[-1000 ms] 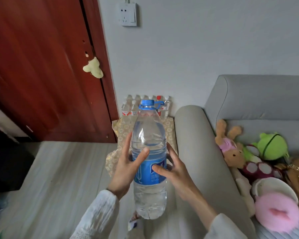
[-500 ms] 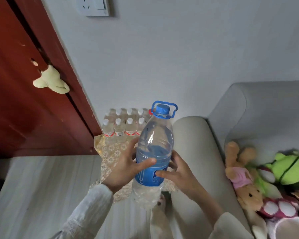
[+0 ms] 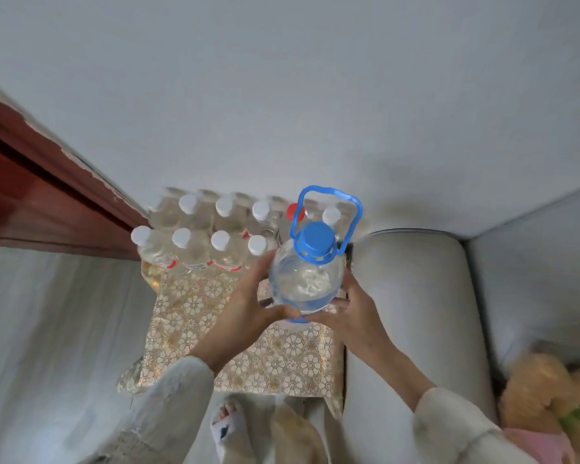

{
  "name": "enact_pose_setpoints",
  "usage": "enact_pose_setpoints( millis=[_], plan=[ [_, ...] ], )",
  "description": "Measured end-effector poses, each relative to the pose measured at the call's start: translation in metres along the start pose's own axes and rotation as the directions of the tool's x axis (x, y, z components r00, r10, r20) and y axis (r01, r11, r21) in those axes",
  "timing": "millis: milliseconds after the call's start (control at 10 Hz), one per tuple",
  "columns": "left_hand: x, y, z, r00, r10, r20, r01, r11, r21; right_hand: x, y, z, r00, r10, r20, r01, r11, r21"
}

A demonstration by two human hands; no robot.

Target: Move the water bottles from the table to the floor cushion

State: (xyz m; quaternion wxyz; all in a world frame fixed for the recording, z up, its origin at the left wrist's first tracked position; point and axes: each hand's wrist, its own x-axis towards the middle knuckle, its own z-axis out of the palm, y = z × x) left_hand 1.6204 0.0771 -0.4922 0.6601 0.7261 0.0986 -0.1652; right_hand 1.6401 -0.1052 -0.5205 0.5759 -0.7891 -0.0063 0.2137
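Placement step, seen from above. I hold the large water bottle (image 3: 304,283) upright between my left hand (image 3: 248,309) and right hand (image 3: 352,313), each grip closed around its lower body, over the far right part of the patterned floor cushion (image 3: 275,356). Small bottles (image 3: 201,242) already stand in rows along the cushion's far edge, just beside the sofa arm (image 3: 412,316). Whether its base touches the cushion I cannot tell. Next, as I judge it: lower it into the gap, then release.

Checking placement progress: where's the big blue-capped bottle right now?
Head view, centre: the big bottle is held between the left hand and right hand, above the patterned cushion, beside the small bottles.
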Motion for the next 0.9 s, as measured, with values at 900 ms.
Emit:
enact_pose_setpoints(
  millis=[900],
  plan=[
    [0.059, -0.048, 0.015, 0.990, -0.107, -0.088, 0.132, 0.917, 0.376, 0.060, 0.066, 0.003, 0.988, 0.154, -0.030, -0.156, 0.983, -0.099]
  ],
)
